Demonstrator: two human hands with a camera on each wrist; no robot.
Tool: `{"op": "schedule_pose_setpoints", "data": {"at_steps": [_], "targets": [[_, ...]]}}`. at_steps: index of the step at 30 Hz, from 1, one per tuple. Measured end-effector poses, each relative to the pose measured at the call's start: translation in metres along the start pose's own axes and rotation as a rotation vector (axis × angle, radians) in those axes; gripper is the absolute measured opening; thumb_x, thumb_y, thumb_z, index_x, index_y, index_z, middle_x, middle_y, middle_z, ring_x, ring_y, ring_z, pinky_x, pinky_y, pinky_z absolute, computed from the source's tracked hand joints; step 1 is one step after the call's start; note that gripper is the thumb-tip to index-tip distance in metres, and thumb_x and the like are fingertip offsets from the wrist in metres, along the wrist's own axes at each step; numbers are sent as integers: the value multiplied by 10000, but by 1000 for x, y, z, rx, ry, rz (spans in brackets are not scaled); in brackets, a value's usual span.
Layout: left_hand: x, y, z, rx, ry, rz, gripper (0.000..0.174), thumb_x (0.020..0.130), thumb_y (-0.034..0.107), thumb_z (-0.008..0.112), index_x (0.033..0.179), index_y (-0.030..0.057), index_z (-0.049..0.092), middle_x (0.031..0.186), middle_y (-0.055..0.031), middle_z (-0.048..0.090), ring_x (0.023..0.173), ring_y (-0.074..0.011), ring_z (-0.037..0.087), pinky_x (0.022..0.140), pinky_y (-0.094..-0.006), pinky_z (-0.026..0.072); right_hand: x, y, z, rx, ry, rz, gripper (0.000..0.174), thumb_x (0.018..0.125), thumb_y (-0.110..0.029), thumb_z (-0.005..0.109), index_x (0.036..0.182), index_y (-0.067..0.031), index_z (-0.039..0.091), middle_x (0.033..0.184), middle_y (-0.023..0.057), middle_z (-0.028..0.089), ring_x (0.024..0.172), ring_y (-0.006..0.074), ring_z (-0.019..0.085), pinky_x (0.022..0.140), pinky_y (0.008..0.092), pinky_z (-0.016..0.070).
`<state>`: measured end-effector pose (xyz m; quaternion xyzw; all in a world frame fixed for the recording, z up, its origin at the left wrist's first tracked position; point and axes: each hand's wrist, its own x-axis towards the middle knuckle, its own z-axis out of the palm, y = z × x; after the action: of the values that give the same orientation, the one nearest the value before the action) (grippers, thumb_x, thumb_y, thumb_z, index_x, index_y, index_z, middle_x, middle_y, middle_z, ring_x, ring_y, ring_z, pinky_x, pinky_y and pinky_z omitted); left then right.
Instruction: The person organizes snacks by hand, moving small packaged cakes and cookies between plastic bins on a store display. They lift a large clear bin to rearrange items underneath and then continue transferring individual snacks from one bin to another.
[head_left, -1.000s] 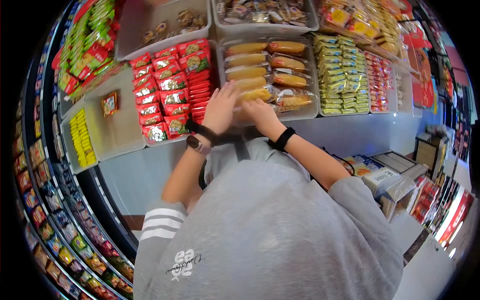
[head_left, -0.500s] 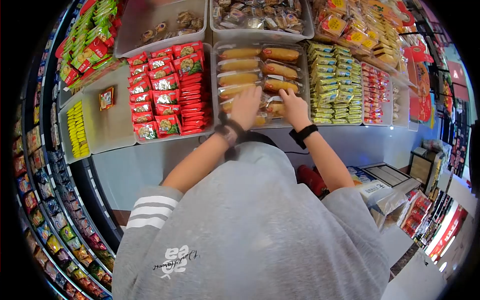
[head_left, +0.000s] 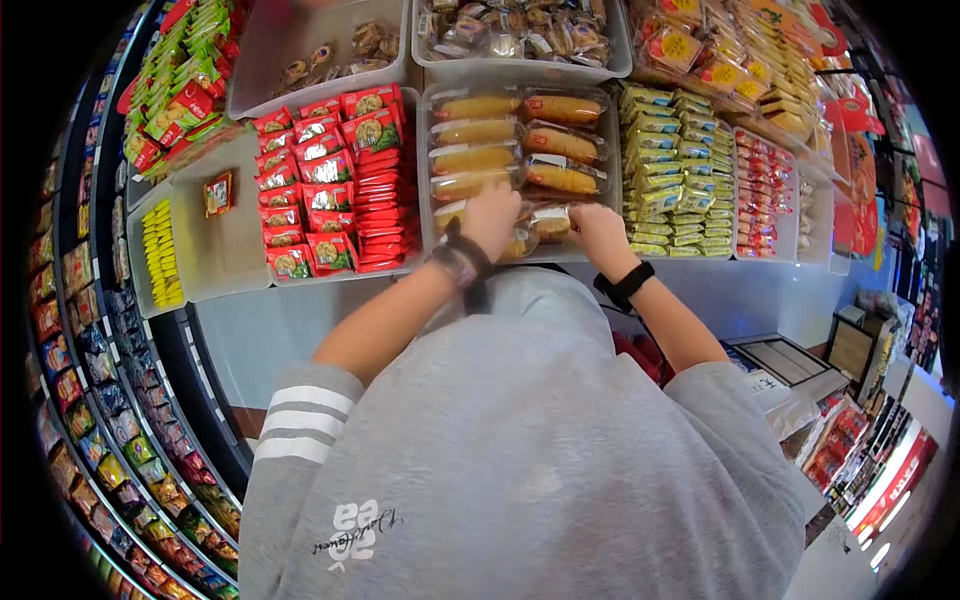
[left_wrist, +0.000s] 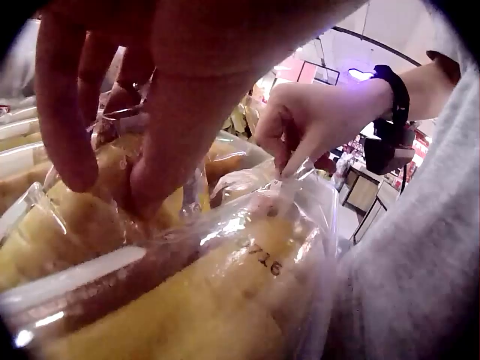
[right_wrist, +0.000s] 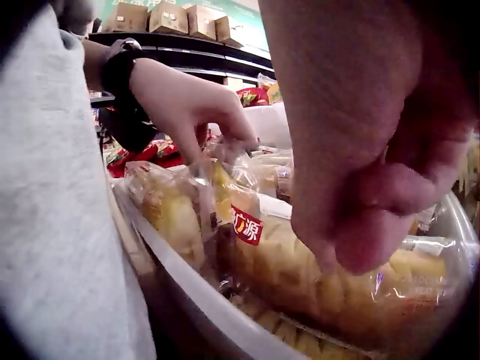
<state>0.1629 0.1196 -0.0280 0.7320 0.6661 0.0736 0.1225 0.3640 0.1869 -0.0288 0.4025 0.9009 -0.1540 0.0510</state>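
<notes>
In the head view, a clear tray (head_left: 427, 140) holds two columns of long yellow breads in clear wrappers. My left hand (head_left: 492, 215) reaches into the front of the left column. In the left wrist view its fingers curl down onto a wrapped bread (left_wrist: 82, 229) and grip it. My right hand (head_left: 602, 240) is at the right end of the frontmost bread in the right column (head_left: 549, 222). Its thumb and forefinger pinch that bread's wrapper, as the right wrist view shows. This bread (right_wrist: 315, 277) has a red label (right_wrist: 246, 226) near its left end.
Left of the tray stand stacked red packets (head_left: 330, 195); on its right are yellow-green packets (head_left: 675, 180). Trays of small wrapped pastries (head_left: 520, 35) stand behind. A nearly bare tray (head_left: 235, 250) holds one small packet (head_left: 218, 193). Snack shelves (head_left: 110, 400) line the left.
My right hand has moved from farther back in the right column down to its frontmost bread. The left hand stays at the front of the left column, shifted slightly toward me.
</notes>
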Motion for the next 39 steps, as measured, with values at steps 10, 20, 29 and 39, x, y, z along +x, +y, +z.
{"op": "schedule_pose_setpoints", "data": {"at_steps": [10,20,29,39], "targets": [[40,34,19,205,-226,-56,144,670,70,671,814,61,676,890,-121,619,857,-258,609,676,-315,536,6,2,23,4,-19,-151,77,703,-142,622,694,-70,596,704,131,623,689,311,625,604,425,496],[-14,17,-51,-81,-165,-183,891,689,320,759,1408,78,291,1341,-193,381,1231,-381,371,971,-493,365,30,-2,-20,120,-211,107,256,723,-179,676,952,-90,604,884,111,626,859,303,600,729,396,493],[-11,-20,24,192,-348,-244,1439,396,696,775,1492,125,37,1510,-280,-42,1373,-509,-29,990,-693,192,73,11,8,-36,-24,-45,1272,544,-520,814,1497,-213,31,1543,157,-72,1381,486,-11,1011,707,148],[-19,-10,-12,114,-406,-240,1150,602,637,724,1479,144,168,1514,-263,38,1388,-477,28,1030,-663,174,59,1,-25,-70,-23,-124,946,729,-420,740,1469,-150,216,1485,248,205,1322,466,273,1002,583,323]]}}
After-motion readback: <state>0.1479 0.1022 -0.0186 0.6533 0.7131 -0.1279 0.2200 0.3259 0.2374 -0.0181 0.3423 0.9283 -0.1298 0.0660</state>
